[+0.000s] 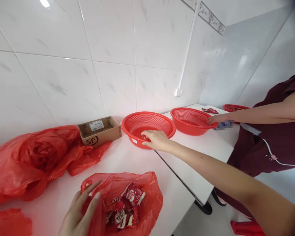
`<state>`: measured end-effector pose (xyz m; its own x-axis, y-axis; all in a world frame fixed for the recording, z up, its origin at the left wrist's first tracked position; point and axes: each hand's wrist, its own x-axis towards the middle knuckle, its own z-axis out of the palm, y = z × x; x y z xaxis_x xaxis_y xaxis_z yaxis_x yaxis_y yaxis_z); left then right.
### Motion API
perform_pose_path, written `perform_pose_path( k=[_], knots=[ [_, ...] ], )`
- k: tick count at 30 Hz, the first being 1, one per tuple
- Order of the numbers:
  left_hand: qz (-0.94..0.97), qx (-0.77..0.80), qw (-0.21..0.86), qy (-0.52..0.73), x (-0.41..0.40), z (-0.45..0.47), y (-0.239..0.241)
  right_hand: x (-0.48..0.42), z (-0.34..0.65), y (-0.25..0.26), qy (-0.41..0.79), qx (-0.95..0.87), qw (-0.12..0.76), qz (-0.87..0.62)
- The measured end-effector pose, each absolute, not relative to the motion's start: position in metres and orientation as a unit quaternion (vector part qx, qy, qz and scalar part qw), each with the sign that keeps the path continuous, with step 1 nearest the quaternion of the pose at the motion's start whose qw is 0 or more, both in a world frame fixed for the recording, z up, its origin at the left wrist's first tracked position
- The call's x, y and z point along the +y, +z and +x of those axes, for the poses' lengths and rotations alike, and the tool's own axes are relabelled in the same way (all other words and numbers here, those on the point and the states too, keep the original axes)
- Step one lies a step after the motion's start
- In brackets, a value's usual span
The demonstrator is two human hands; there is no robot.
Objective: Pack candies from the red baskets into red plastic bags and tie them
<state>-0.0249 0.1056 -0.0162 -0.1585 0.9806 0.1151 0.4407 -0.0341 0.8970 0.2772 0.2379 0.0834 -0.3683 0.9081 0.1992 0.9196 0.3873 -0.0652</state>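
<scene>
A: On the white table [127, 160], against the tiled wall, we have a round red mesh basket [148, 128]. Our right hand [157, 140] lies on its near rim, fingers curled over the edge and pressed onto it.

B: And nearer us, our left hand [80, 213] rests on the open red plastic bag [127, 200], fingers spread, gripping nothing. Red-and-white wrapped packets [127, 206] fill the bag; their print is too small to read.

A: Left of the basket we see a small cardboard box [99, 131], open-topped, marked "SF", with a white label inside. A crumpled red bag [29, 160] lies beside it, touching it.

B: To the right sits a second red basket [190, 120] on the adjoining table; another person's hand [215, 119] touches its rim. A third basket [233, 107] stands behind that arm, partly hidden.
</scene>
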Motion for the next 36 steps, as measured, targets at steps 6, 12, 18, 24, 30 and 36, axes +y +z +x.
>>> perform_pose_path(
  k=[6,12,18,24,30,36],
  knots=[
    [0.533,0.641,0.317,0.453,0.105,-0.039,0.001,0.169,0.243,0.047,0.044,-0.868,0.261,-0.419],
    [0.508,0.593,0.404,0.476,0.091,-0.036,0.023,0.144,0.279,0.043,0.180,-0.858,-0.099,-0.471],
    [0.568,0.665,0.320,0.365,0.088,-0.060,0.051,0.160,0.305,0.097,0.133,-0.838,0.007,-0.528],
    [0.459,0.512,0.316,0.654,0.078,-0.058,0.124,0.160,0.279,0.153,0.186,-0.717,0.486,-0.464],
    [0.507,0.564,0.284,0.587,0.068,-0.053,0.151,0.168,0.277,0.169,0.203,-0.748,0.454,-0.440],
    [0.501,0.670,0.160,0.524,0.064,-0.071,0.164,0.173,0.294,0.192,0.214,-0.731,0.458,-0.458]
  ],
)
